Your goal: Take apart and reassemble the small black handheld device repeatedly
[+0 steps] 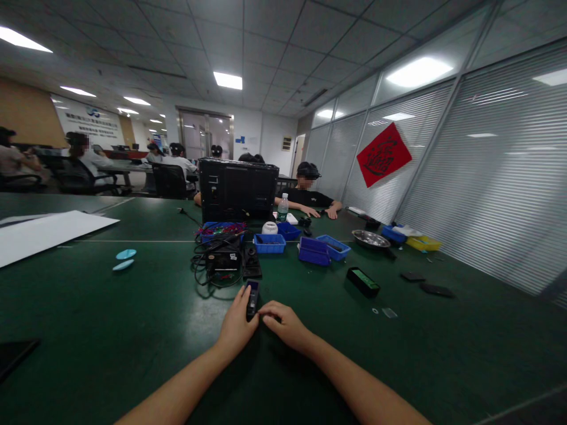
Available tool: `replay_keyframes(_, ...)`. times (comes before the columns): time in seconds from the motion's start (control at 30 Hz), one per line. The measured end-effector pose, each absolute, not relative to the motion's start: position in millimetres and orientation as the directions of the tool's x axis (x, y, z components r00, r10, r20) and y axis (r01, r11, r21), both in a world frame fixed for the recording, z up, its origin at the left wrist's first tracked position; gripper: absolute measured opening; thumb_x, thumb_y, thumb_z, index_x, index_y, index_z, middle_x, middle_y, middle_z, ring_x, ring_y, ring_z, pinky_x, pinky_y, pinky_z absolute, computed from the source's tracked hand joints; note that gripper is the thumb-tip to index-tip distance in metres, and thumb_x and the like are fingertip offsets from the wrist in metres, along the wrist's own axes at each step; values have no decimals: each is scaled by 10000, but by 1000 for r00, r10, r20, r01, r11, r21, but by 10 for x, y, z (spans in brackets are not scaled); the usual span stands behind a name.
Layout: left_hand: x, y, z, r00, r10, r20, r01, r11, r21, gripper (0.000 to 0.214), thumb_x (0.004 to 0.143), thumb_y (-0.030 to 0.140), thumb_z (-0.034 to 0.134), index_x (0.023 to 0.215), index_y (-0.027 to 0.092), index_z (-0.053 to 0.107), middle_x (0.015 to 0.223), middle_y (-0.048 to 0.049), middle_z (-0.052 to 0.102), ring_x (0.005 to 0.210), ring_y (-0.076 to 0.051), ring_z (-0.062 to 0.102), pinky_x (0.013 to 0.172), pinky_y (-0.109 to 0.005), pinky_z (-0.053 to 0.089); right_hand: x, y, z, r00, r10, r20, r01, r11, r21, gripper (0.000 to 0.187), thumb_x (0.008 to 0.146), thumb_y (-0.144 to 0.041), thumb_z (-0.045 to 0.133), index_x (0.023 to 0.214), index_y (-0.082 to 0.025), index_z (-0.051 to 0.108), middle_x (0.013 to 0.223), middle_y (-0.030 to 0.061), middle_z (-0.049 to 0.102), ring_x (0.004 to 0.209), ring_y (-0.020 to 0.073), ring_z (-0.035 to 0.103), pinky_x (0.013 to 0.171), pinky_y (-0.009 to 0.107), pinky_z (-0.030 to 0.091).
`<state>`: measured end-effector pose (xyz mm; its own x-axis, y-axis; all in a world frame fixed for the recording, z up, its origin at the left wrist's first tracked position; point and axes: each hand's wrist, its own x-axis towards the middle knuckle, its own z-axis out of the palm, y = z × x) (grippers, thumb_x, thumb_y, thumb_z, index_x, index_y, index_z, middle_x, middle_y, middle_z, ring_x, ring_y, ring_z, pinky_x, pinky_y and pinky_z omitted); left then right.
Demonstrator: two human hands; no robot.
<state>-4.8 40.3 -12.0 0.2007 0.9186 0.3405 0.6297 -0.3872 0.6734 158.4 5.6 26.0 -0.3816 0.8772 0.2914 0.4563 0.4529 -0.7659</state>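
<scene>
So, the left hand (235,323) has the black device (253,297) gripped, and the right hand (284,324) is curled just beside it; can't tell if that one's pinching anything. Looks mid-job to me: device not set aside, what's left doesn't really show.

Black brush lettering (383,158) on red diamond sign (399,139), unreadable, blurred characters (95,127) beneath blue logo (93,111) on far wall panel (66,113), green bottle label (282,209) too small to read
</scene>
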Motion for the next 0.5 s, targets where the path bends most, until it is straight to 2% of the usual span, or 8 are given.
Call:
replay_keyframes(0.13,-85,376,-40,202,925,322,626,-375,684,655,670,161,487,1306,144,334,1374,-100,343,1272,-184,303,1060,-347,250,1646,107,256,-292,917,271,480,386,-788,204,787,-256,477,774,-159,655,770,26,617,708,118,553,678,227,428)
replay_keyframes(0.3,-158,286,99,178,936,303,592,-348,727,652,621,118,488,1267,158,407,1346,-85,394,1254,-186,338,1062,-356,247,1787,186,196,-197,968,157,423,228,-877,339,812,-341,423,578,-146,572,533,-22,526,475,77,450,522,198,376)
replay_keyframes(0.5,-289,141,150,134,954,267,570,-295,767,661,619,137,499,1273,158,403,1361,-75,374,1254,-195,338,1064,-362,237,1862,196,196,-88,981,171,432,192,-881,389,813,-392,406,508,-165,488,478,-32,465,451,83,418,508,208,356)
